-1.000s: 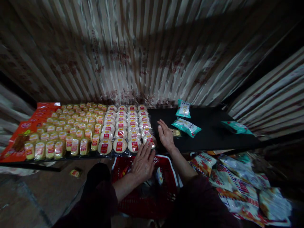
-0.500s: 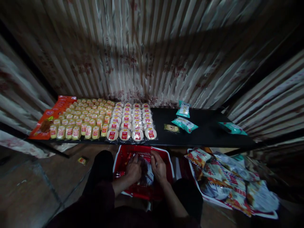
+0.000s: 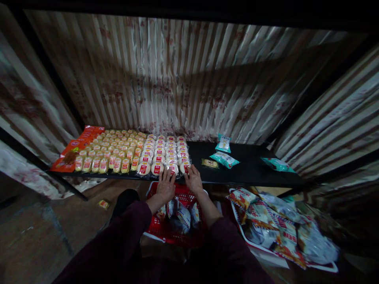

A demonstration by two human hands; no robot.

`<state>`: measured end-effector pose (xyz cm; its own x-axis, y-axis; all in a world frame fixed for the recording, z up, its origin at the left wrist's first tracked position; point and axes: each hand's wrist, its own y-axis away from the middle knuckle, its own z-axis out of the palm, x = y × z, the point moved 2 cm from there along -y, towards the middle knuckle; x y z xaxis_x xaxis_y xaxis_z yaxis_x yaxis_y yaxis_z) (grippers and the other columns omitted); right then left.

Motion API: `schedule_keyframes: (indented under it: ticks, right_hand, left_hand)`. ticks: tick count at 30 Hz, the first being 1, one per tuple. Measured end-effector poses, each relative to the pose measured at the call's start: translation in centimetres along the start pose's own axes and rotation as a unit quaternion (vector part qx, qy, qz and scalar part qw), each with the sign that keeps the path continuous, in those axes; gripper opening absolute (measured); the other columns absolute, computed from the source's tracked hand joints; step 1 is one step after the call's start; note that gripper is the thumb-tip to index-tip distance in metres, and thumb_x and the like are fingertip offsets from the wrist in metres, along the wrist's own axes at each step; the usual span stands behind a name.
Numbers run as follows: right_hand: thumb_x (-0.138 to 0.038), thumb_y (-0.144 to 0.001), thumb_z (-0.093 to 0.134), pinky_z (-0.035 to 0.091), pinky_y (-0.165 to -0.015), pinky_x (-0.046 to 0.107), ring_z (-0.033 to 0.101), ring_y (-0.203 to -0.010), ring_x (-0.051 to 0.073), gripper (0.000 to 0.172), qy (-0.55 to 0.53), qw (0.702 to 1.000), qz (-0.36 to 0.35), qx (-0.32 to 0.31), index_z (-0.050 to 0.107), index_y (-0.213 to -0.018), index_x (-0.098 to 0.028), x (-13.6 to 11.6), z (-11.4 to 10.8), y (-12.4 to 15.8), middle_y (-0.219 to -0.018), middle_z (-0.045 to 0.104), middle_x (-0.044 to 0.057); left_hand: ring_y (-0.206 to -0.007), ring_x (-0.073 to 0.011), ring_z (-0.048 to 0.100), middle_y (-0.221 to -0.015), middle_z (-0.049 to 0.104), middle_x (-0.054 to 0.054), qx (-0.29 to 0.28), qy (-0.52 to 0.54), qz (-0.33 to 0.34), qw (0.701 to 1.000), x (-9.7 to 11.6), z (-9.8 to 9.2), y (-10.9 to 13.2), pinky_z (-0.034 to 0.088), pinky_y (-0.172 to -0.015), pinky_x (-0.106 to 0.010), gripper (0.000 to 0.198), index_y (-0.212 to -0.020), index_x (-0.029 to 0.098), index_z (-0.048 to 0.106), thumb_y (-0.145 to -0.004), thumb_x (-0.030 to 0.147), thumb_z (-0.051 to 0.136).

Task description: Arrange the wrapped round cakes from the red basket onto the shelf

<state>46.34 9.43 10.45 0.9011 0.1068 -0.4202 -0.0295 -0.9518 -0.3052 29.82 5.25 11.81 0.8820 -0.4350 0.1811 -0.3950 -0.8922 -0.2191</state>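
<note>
Rows of round white wrapped cakes (image 3: 158,157) with red labels lie on a black shelf (image 3: 237,179). My left hand (image 3: 166,186) is stretched out, its fingertips on the front cakes of the middle columns. Beside the right-hand column, my right hand (image 3: 194,180) has its fingers extended at the front cake. Both hands hold nothing that I can see. Beneath my wrists stands a red basket (image 3: 154,228) with several white and blue packets (image 3: 182,217) inside.
Small yellow wrapped cakes (image 3: 109,152) and orange bags (image 3: 68,157) fill the shelf's left. Teal packets (image 3: 225,159) and one small yellow packet (image 3: 210,163) lie to the right. A second basket (image 3: 237,221) holds snack bags. One small packet (image 3: 103,204) is on the floor.
Both hands have risen out of the red basket and moved forward to the front row of round cakes. The camera view has shifted slightly.
</note>
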Motion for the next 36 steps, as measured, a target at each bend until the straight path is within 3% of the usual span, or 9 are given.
schedule_keyframes:
  ticks: [9,17,23,28,33,36]
  right_hand:
    - [-0.023,-0.087,0.041,0.034,-0.108,0.044,0.036,-0.133,0.026,0.047,0.005,0.999,-0.03,-0.011,0.049,-0.132,-0.012,0.3,0.3,0.6,-0.143,0.043,0.016]
    - [-0.021,-0.083,0.046,0.036,-0.106,0.044,0.039,-0.132,0.027,0.05,0.007,0.999,-0.038,-0.019,0.049,-0.133,-0.015,0.5,0.1,1.1,-0.143,0.043,0.015]
    - [-0.022,-0.085,0.042,0.035,-0.108,0.047,0.038,-0.133,0.027,0.045,-0.029,0.997,-0.04,0.055,0.052,-0.129,-0.014,0.0,-0.6,1.8,-0.141,0.046,0.014]
    - [-0.023,-0.087,0.035,0.038,-0.107,0.045,0.042,-0.131,0.024,0.044,-0.091,0.99,-0.023,0.106,0.054,-0.127,-0.014,-2.1,-0.3,5.9,-0.14,0.046,0.014]
    - [-0.021,-0.086,0.035,0.04,-0.106,0.042,0.052,-0.123,0.022,0.041,-0.117,0.993,0.007,0.02,0.062,-0.117,-0.019,-2.6,0.4,8.4,-0.126,0.059,0.011]
    - [-0.025,-0.088,0.039,0.045,-0.099,0.039,0.06,-0.112,0.024,0.038,-0.082,0.99,0.059,-0.094,0.063,-0.115,-0.016,-1.4,-0.1,8.3,-0.118,0.065,0.014]
  left_hand:
    - [-0.142,-0.0331,0.015,-0.153,0.021,-0.018,-0.01,-0.01,-0.004,1.0,-0.1,1.3,-0.3,0.016,-0.112,-0.053,0.058,-0.141,0.013,0.037,-0.087,0.032,0.045]
    - [-0.141,-0.0314,0.018,-0.15,0.028,-0.019,-0.003,-0.015,-0.014,1.0,0.6,1.3,-0.2,0.016,-0.112,-0.053,0.06,-0.141,0.009,0.035,-0.085,0.028,0.044]
    - [-0.143,-0.03,0.013,-0.151,0.025,-0.019,0.026,0.02,0.009,0.999,1.0,0.6,0.5,0.019,-0.113,-0.053,0.058,-0.139,0.008,0.038,-0.083,0.021,0.043]
    - [-0.142,-0.0275,0.018,-0.15,0.03,-0.018,0.011,0.076,0.003,0.997,2.8,1.2,2.3,0.024,-0.114,-0.048,0.055,-0.137,0.006,0.04,-0.083,0.018,0.041]
    - [-0.13,-0.0207,0.044,-0.145,0.04,-0.015,-0.081,0.152,-0.114,0.978,4.6,2.8,3.9,0.039,-0.106,-0.032,0.051,-0.134,0.01,0.045,-0.084,0.015,0.039]
    - [-0.121,-0.0198,0.053,-0.142,0.045,-0.012,-0.115,0.154,-0.113,0.975,4.1,3.3,4.5,0.044,-0.1,-0.03,0.047,-0.127,0.015,0.052,-0.082,0.014,0.042]
